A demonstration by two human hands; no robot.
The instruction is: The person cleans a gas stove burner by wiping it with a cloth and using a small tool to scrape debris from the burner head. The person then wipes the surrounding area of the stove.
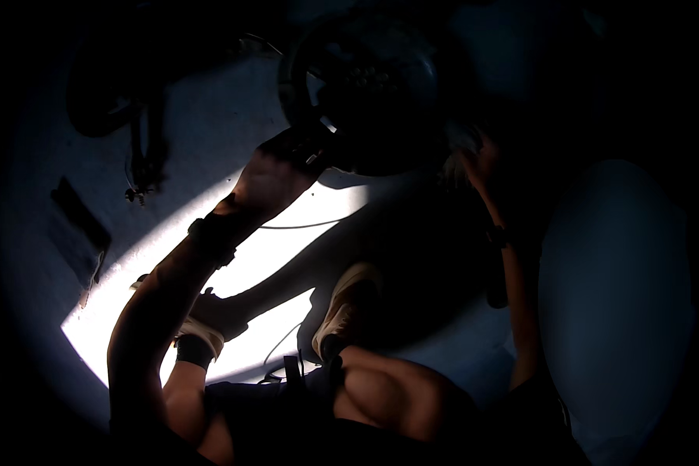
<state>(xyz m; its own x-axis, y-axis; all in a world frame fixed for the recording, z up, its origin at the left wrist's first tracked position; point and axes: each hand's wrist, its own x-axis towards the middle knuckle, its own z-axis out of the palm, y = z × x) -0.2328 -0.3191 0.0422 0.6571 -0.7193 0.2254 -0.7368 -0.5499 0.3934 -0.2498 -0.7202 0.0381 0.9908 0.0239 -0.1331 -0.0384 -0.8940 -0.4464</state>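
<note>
A dark round object, perhaps a wheel or a pan (373,93), lies before me at the top middle, with openings near its left side. My left hand (285,163) is at its lower left edge; deep shade hides the fingers, so its hold cannot be told. To the right of the round object, my right hand (483,157) is at a pale, crumpled thing, possibly a cloth (463,140). Its fingers are bent around or against that thing, and the grip is too dark to tell.
A dark flat object (81,212) lies on the floor at the left. Above it stands a dark device with a stem (145,140). A thin cable (303,226) crosses the sunlit floor. My shoes (346,309) stand below. A large bluish rounded shape (617,303) is at the right.
</note>
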